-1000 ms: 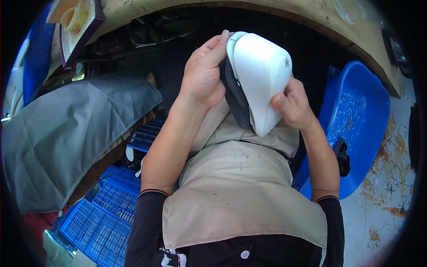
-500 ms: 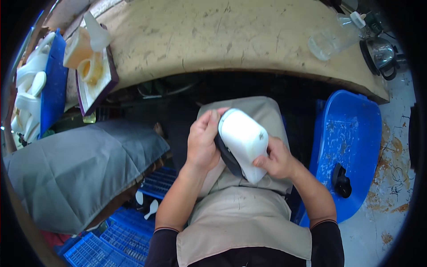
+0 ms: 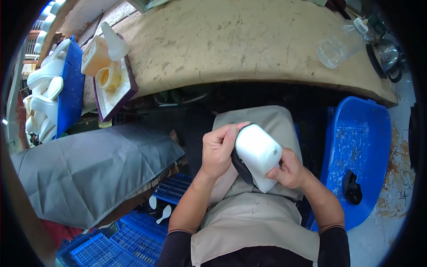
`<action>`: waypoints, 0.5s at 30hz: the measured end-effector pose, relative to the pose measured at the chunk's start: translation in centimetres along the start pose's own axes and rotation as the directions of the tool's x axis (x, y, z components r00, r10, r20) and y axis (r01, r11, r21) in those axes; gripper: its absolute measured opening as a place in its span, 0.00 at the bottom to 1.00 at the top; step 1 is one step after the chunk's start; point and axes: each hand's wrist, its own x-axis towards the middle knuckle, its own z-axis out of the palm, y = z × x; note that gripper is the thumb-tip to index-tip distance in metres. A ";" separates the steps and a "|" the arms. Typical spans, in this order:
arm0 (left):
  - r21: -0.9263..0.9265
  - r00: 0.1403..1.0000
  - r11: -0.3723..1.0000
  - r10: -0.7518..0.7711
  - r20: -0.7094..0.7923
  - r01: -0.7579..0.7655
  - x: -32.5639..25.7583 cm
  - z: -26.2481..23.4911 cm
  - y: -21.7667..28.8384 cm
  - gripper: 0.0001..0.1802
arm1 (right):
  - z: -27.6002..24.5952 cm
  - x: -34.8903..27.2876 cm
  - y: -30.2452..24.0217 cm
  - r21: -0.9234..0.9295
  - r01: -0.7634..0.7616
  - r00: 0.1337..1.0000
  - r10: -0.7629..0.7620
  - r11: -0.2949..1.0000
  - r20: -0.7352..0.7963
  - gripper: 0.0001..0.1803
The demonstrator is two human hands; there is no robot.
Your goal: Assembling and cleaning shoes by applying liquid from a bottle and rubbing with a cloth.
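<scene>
A shoe (image 3: 258,144) is held over my lap, its smooth white sole turned up toward me and its black upper showing along the left side. My left hand (image 3: 219,150) is closed on the broad far end, thumb and fingers pinching the black edge beside the sole. My right hand (image 3: 287,169) grips the right side near the narrower end, its thumb pressed on the white surface. A small dark mark shows near the sole's right edge. Most of the upper is hidden beneath the sole.
A worn workbench (image 3: 200,49) curves across the far side. At left stand a blue bin (image 3: 71,89) of white soles and a tray (image 3: 116,106) with an open amber-stained jar (image 3: 106,79). At right, a blue tub (image 3: 362,133) holds a black shoe (image 3: 352,188). Clear bottle (image 3: 336,51) far right.
The whole view has shifted, so everything sits slightly farther right and lower. Both hands keep hold of the shoe; more of its black edge shows at the far end by my left fingers.
</scene>
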 end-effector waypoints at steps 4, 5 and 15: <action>0.206 0.988 0.970 0.110 0.107 -0.131 0.9 -1.2 3.5 0.19 | 2.9 1.1 0.3 0.093 0.028 0.999 -0.024 0.995 -0.034 0.36; 0.152 0.998 0.987 0.036 0.057 -0.044 0.5 -1.0 3.6 0.22 | 3.7 1.2 0.5 0.191 0.017 0.998 -0.004 0.981 -0.070 0.38; -0.197 0.949 0.936 -0.260 0.176 0.293 -4.7 -4.3 -6.6 0.22 | 2.7 2.8 6.6 0.338 -0.175 0.979 0.201 0.925 -0.044 0.46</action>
